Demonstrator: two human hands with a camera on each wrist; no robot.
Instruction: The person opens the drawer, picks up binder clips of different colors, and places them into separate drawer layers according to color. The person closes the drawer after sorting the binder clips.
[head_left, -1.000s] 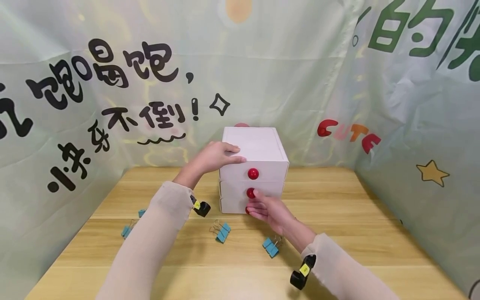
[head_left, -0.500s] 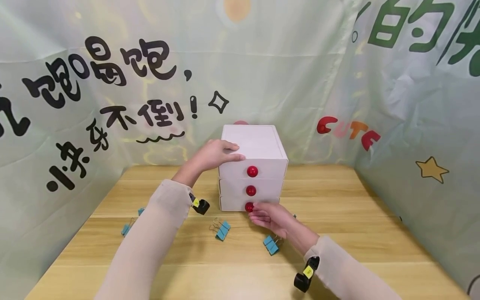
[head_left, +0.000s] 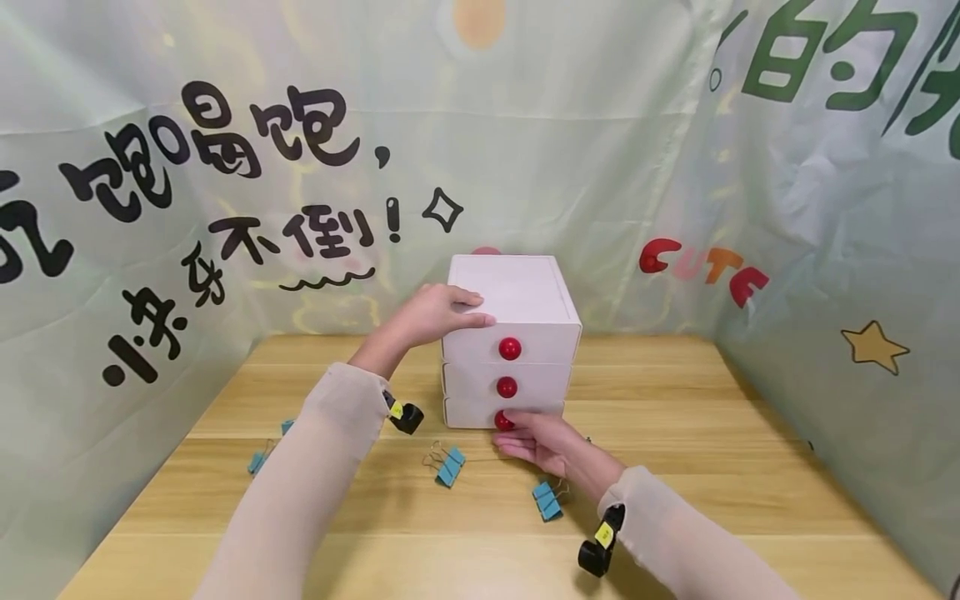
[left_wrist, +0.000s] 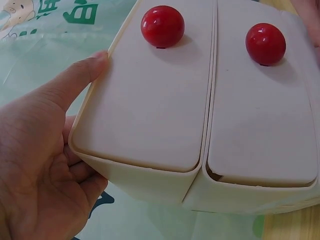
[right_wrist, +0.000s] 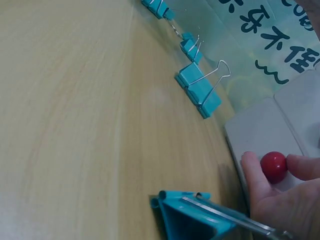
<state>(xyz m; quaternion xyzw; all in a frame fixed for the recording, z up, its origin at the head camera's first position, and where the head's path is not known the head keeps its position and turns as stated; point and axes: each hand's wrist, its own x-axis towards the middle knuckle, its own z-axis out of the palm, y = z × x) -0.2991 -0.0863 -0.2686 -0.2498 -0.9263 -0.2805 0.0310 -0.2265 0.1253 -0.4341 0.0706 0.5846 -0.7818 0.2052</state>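
Observation:
A white box of three stacked drawers point(head_left: 472, 385) stands on the table, each front bearing a round red knob. All the fronts look flush. My left hand point(head_left: 431, 315) grips the box's top left edge; in the left wrist view the thumb point(left_wrist: 80, 75) lies on the front rim, with the other fingers bent at the side. Down at the bottom drawer, my right hand point(head_left: 543, 442) has its thumb and a finger on either side of the bottom knob point(right_wrist: 274, 167). The top knob point(head_left: 510, 348) and middle knob point(head_left: 507, 387) are untouched.
Blue binder clips lie around the box: one in front point(head_left: 450, 467), another beneath the right wrist point(head_left: 547, 500), and others at the left, such as a clip point(head_left: 257, 462) partly behind the left sleeve. A printed cloth point(head_left: 525, 167) hangs behind the wooden table point(head_left: 465, 558).
My right hand has moved down from between the middle and bottom knobs to the bottom knob. My left hand has kept its place on the box.

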